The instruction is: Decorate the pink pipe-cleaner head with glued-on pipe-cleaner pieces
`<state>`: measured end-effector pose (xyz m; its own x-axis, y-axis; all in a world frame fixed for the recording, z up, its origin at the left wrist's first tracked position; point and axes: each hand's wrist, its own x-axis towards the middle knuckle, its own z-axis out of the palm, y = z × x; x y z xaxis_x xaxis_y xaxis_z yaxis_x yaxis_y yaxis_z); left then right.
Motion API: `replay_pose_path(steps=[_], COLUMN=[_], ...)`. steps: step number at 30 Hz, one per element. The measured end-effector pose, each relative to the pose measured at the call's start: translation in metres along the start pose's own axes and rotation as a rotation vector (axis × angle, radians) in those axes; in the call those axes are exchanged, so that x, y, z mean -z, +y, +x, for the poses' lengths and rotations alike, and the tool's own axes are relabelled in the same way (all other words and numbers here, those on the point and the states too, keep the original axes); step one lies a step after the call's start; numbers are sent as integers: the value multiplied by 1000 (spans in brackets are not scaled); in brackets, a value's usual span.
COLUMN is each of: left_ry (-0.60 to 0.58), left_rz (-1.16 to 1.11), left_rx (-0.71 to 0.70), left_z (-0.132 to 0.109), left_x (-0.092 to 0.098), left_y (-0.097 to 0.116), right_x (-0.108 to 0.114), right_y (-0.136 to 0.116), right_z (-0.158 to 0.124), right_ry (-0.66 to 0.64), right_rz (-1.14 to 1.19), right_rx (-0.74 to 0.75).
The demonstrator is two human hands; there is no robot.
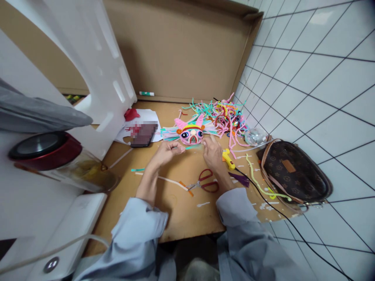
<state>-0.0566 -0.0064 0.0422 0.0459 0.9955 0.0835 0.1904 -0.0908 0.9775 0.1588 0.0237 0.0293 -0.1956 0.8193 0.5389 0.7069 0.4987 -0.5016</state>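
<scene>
wooden table point(181, 210): crowded all along the far edge, so I'd guess any wide sweep of an elbow shoves something off.
handbag point(293, 171): hangs partly over the right edge. The glue gun's black cable point(263, 199) runs just beside it, and a snag there could tug the gun.
pipe cleaner pile point(225, 113): tangled mess right behind the work. Pulling one strand probably drags the lot.
left hand point(166, 150): closed, pinching one end of a teal pipe cleaner point(190, 147).
right hand point(212, 152): fingers bent down at the strand's other end. Can't tell if it actually grips it.
pipe cleaner face point(191, 134): lies flat on the table just beyond both hands, nothing pinning it, so a hard pull could slide or warp it.
red scissors point(206, 181): open, just under the right wrist, could get nicked.
yellow glue gun point(227, 158): touching or nearly touching the right hand. If it's hot, that's a burn risk.
</scene>
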Motion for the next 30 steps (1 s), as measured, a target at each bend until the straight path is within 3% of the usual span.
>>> replay_pose_path(steps=[6, 11, 16, 20, 30], left_ry=[131, 148, 79, 51, 155], left_rz=[-53, -48, -60, -21, -7], left_rx=[16, 19, 20, 11, -60], left_z=[1, 1, 1, 2, 4], left_x=[8, 7, 2, 2, -4], left_y=[-3, -3, -3, -4, -9], right_x=[8, 6, -1, 3, 12], right_y=[7, -4, -11, -15, -9], right_z=[5, 3, -3, -5, 0], right_ry=[65, -54, -191, -234, -281], right_rz=[146, 265, 331, 252, 318], right_rx=[-52, -24, 92, 59, -45])
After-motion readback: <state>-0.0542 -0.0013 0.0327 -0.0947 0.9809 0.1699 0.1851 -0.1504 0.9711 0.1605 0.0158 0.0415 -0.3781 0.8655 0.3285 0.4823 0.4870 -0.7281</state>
